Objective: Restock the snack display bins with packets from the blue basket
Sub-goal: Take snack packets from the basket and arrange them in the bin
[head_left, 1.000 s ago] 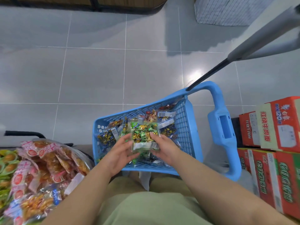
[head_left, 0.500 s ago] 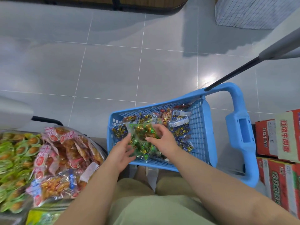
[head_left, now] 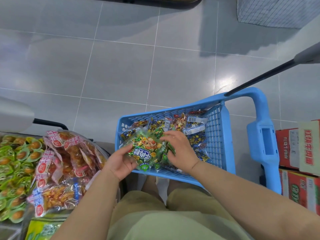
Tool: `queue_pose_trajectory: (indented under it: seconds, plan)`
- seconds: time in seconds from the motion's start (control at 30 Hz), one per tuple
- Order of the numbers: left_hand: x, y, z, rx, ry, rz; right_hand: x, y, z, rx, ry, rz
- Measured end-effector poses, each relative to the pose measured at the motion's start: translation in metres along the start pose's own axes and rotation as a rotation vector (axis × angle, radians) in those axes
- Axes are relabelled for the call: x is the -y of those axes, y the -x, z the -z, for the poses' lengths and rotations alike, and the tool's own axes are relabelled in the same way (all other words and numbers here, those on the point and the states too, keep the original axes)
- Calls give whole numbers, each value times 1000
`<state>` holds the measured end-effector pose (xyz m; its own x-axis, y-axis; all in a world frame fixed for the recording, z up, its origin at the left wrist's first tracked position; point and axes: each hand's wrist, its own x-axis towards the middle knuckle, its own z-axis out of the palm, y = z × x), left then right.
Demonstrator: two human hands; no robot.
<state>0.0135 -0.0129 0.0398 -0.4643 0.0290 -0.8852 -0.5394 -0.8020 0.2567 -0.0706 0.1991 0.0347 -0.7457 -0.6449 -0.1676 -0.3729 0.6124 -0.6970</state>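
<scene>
Standing by: a person leans over the aisle floor, both bare hands on one packet above a basket.
Far left, display bins (head_left: 19,170): heaped with green-cupped snacks; red-and-clear bags (head_left: 57,163) are piled just beside them, lower left of the frame.
Left hand (head_left: 119,163): lower centre, fingers curled shut around the left edge of the green packet (head_left: 145,151), thumb on its face.
Green packet: centre of the frame, lifted over the near rim of the blue basket (head_left: 216,135), clear of the packets below.
Packet's lie: printed face up towards the camera, its lettering reading upside down from here; the long axis runs on a slant from upper left to lower right, sealed lower end towards the person.
Right hand (head_left: 178,153): just right of the packet, fingers bent and pinching its right edge; how firmly, I cannot tell.
Basket contents (head_left: 188,134): many small foil-wrapped packets remain, so restocking looks far from finished.
Right edge: red cartons (head_left: 297,148) stacked beside the basket's handle.
Risk one: the slick film could slide from a loose pinch and drop back among the others.
Risk two: swinging it left, the packet might clip the heaped red bags and send them spilling.
Risk three: it could land in a bin of another kind.
</scene>
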Motion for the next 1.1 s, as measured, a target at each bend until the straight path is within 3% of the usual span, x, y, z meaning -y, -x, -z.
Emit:
queue_pose_trajectory:
  seconds: [0.1,0.2,0.3,0.47,0.6,0.77,1.0,1.1]
  plan:
    - [3,-9,0,-108,-66,-58,-26,-9,-12,-10,-281,-689]
    - [6,-15,2,-108,-46,-67,-44,-26,-22,110,-488,-1052]
    - [8,-21,5,-112,-59,-56,-46,-38,-37,189,-688,-1239]
    - [6,-21,8,-61,-74,-14,-47,-48,-52,88,-772,-1322]
    - [3,-21,7,-112,-133,-54,-47,-42,-44,8,-817,-1277]
    - [0,-26,4,-237,-168,-64,-31,-25,-16,-40,-1257,-1052]
    - [-3,-23,-10,-29,-207,16,36,-20,-16,235,-676,-402]
    - [-3,-20,-3,-75,-204,-37,36,-24,-24,308,-670,-366]
